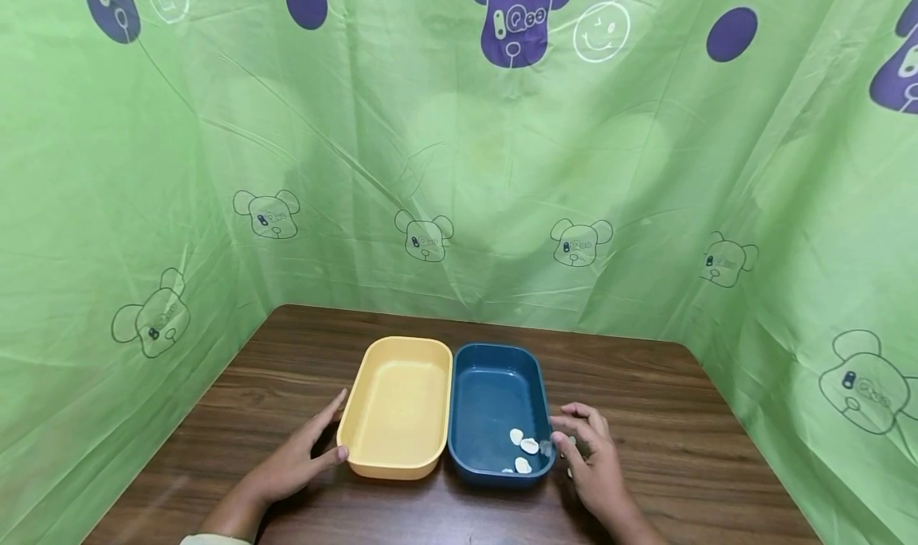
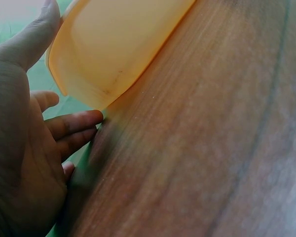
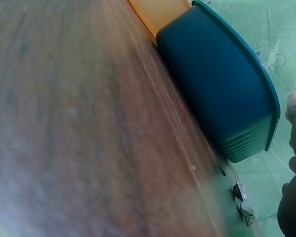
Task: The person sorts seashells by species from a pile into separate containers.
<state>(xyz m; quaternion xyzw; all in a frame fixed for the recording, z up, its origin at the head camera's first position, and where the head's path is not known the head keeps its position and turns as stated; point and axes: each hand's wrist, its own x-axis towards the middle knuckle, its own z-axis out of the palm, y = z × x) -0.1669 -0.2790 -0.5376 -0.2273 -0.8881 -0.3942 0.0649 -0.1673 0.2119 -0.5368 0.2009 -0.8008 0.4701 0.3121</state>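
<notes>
A yellow tray [image 1: 398, 401] stands side by side with a blue tray [image 1: 495, 401] on the wooden table. My left hand [image 1: 297, 461] is at the yellow tray's left side, thumb at the near corner and fingers spread along the wall; in the left wrist view its thumb lies against the tray. My right hand [image 1: 591, 461] is at the blue tray's right rim, fingers loosely bent, nothing seen in its grasp. Several white shell-like pieces [image 1: 529, 446] lie in the blue tray's near end, and a blurred grey piece [image 1: 545, 448] shows just inside the rim by the right fingertips.
Outside the blue tray, beside its right wall, a few more shell-like pieces [image 3: 240, 191] lie on the table, partly hidden by the right hand in the head view. A green printed curtain [image 1: 502, 170] hangs round the table's back and sides.
</notes>
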